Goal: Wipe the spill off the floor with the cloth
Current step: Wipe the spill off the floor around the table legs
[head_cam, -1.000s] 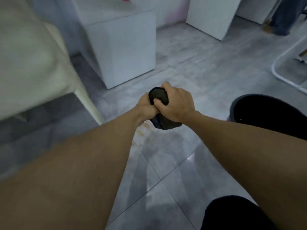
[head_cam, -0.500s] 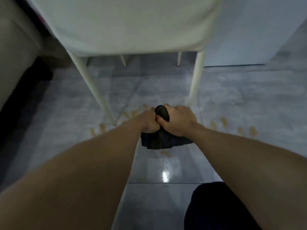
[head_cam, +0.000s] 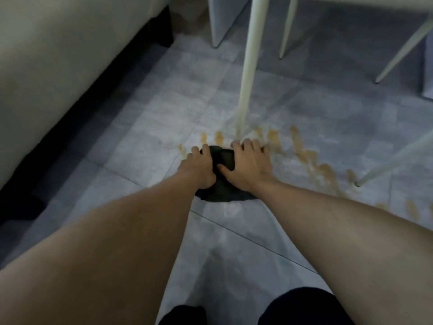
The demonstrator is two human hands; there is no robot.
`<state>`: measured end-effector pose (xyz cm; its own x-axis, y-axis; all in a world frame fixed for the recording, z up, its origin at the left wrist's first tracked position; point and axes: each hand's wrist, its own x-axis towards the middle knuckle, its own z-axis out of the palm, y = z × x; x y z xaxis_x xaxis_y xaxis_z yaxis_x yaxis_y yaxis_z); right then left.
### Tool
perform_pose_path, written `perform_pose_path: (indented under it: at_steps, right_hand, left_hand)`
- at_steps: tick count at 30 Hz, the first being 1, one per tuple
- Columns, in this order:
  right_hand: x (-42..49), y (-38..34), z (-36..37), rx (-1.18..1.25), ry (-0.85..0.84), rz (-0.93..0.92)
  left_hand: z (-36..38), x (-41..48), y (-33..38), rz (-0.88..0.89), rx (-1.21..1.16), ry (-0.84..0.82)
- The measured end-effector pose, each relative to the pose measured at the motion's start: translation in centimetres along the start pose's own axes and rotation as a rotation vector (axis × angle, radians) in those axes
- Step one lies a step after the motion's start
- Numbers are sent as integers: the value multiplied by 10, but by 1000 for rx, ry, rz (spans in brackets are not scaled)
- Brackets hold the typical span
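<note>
A dark cloth (head_cam: 222, 186) lies bunched on the grey tiled floor. My left hand (head_cam: 199, 168) presses on its left side and my right hand (head_cam: 248, 164) lies flat over its right side, fingers spread. An orange-brown spill (head_cam: 307, 156) runs in blotches from just beyond the cloth, past the foot of a white chair leg (head_cam: 248, 76), and off to the right towards the frame edge. Most of the cloth is hidden under my hands.
A pale sofa (head_cam: 58, 57) with a dark base fills the left. More white chair legs (head_cam: 398, 158) stand at right and behind. A white cabinet corner (head_cam: 222, 22) is at the top. My dark-clothed knees (head_cam: 302, 308) show at the bottom.
My view has swung left, from open floor to under the chair. Both hands have brought the cloth down from a raised, bunched grip onto the floor at the spill, and my right hand has flattened.
</note>
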<state>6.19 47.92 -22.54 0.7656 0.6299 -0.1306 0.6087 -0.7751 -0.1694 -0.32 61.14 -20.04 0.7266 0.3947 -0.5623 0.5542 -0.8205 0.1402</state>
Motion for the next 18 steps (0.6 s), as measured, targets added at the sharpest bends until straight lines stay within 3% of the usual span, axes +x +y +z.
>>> perform_pose_path:
  at_steps: [3, 8, 11, 14, 18]
  right_hand:
    - [-2, -20, 28, -108, 4, 128]
    - [-2, -62, 67, 208, -113, 397]
    - [18, -84, 85, 249, -125, 494]
    - [28, -93, 108, 162, -23, 417]
    - [9, -69, 121, 89, 136, 153]
  left_hand:
    - [12, -6, -36, -2, 21, 121]
    - [38, -3, -80, -64, -32, 276]
    - [55, 7, -93, -95, -102, 304]
    - [70, 24, -101, -90, -125, 328]
    - [86, 52, -104, -52, -142, 375]
